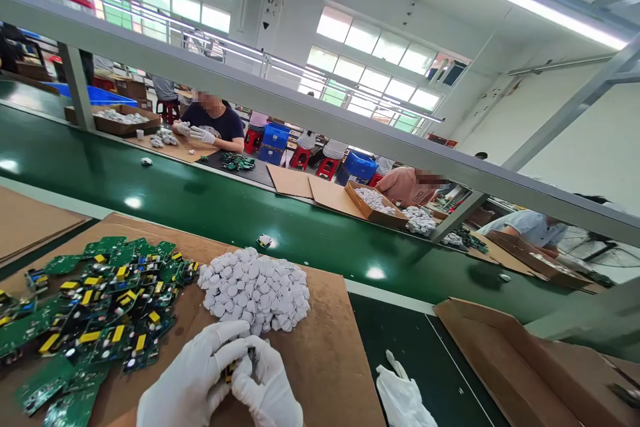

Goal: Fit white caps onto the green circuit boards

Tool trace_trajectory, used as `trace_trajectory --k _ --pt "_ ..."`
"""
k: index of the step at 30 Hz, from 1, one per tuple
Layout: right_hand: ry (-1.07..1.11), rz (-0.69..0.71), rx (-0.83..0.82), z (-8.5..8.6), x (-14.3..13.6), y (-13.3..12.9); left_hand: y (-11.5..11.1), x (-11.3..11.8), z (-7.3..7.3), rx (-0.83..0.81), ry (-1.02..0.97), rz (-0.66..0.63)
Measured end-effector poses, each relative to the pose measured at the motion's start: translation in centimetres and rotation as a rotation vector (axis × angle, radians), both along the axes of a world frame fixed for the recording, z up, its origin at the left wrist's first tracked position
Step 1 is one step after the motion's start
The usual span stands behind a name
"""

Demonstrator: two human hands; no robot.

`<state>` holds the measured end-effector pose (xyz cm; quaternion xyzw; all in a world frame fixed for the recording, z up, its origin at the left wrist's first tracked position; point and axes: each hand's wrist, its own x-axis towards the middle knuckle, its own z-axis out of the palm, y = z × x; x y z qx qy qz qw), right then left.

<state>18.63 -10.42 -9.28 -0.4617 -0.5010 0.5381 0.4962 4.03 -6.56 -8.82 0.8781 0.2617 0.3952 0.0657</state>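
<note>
Both of my hands wear white gloves and meet over a cardboard sheet (330,353). Between the fingers of my left hand (193,373) and my right hand (267,383) is a small circuit board (229,372), mostly covered; a yellow part of it shows. Just beyond my hands lies a heap of round white pieces (255,290). To the left spreads a pile of green circuit boards (110,300) with yellow and black components.
A green conveyor belt (200,203) runs across, carrying a small white-topped piece (265,240). A loose white glove (403,393) and an open cardboard box (540,360) lie at right. Co-workers sit across the belt. A grey metal beam (300,113) crosses above.
</note>
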Motion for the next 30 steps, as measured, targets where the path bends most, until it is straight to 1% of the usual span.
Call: trace_trajectory --k 2,4,7,9,11,13,17,18,20,22,24,27,29,30 --pt "0.101 0.010 -0.027 0.2 0.0 -0.1 0.0 0.0 0.0 -0.033 -0.027 -0.025" --pt "0.247 0.039 -0.085 1.0 -0.1 -0.1 0.1 0.0 -0.2 -0.086 -0.043 -0.045" --pt "0.487 0.143 -0.165 2.5 -0.2 -0.1 0.5 -0.2 -0.7 -0.122 -0.046 -0.079" --pt "0.643 0.124 -0.179 3.0 -0.2 -0.2 0.7 -0.3 -1.0 -0.120 -0.040 -0.097" --pt "0.696 0.070 -0.192 2.8 -0.3 -0.4 0.6 -0.3 -1.1 -0.140 -0.053 -0.092" --pt "0.625 0.042 -0.198 2.1 -0.3 -0.4 0.4 -0.3 -0.9 -0.194 -0.083 -0.084" --pt "0.551 0.077 -0.206 1.0 -0.2 -0.5 -0.2 -0.1 -0.4 -0.351 -0.124 -0.129" --pt "0.542 0.090 -0.205 1.0 -0.1 -0.5 -0.2 -0.1 -0.4 -0.374 -0.132 -0.136" --pt "0.510 0.080 -0.190 1.2 -0.1 -0.5 -0.1 -0.1 -0.6 -0.361 -0.141 -0.143" --pt "0.406 0.047 -0.153 1.7 -0.1 -0.4 0.1 -0.2 -1.0 -0.314 -0.127 -0.146" --pt "0.277 0.053 -0.119 2.2 -0.2 -0.2 0.2 -0.3 -1.2 -0.296 -0.097 -0.160" --pt "0.148 0.040 -0.104 2.4 -0.3 0.1 0.2 -0.2 -1.5 -0.343 -0.104 -0.172" --pt "0.150 0.010 -0.106 2.2 -0.2 0.2 0.1 -0.1 -1.6 -0.403 -0.153 -0.161" --pt "0.182 0.020 -0.114 2.0 0.0 0.1 0.1 0.0 -1.7 -0.437 -0.177 -0.153"
